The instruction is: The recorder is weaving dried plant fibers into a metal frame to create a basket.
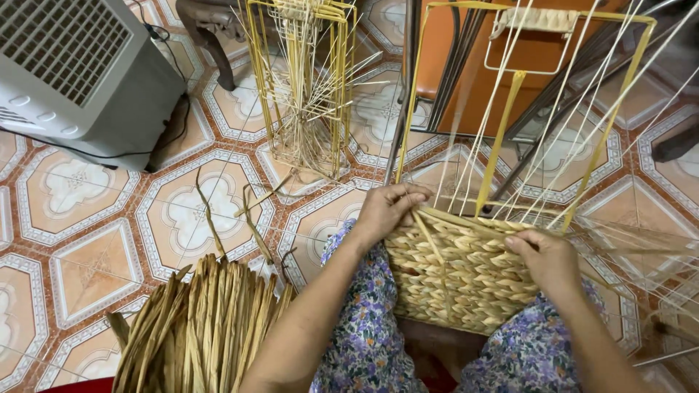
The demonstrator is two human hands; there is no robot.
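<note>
Weaving is midway: the half-woven basket [459, 280] sits on the lap at lower centre, on its yellow wire frame [502, 138]; the left hand [389, 207] is pinched on a straw strand [428, 236] at the top row; the right hand [546, 258] presses flat, fingers together, on the weave. Next the strand likely needs threading behind the following upright and pulling snug.

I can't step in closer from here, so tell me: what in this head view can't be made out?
- Left hand fingers: curled behind the woven panel, so their grip is hidden.
- Right hand: its own back covers the fingertips.
- Panel's lower edge: hidden by the floral lap.
- Bundle of dried strands: cut off by the bottom edge.
- Yellow wire frame: top cut off by the upper edge.
- Grey fan unit: cut off at the left and top edges.
</note>
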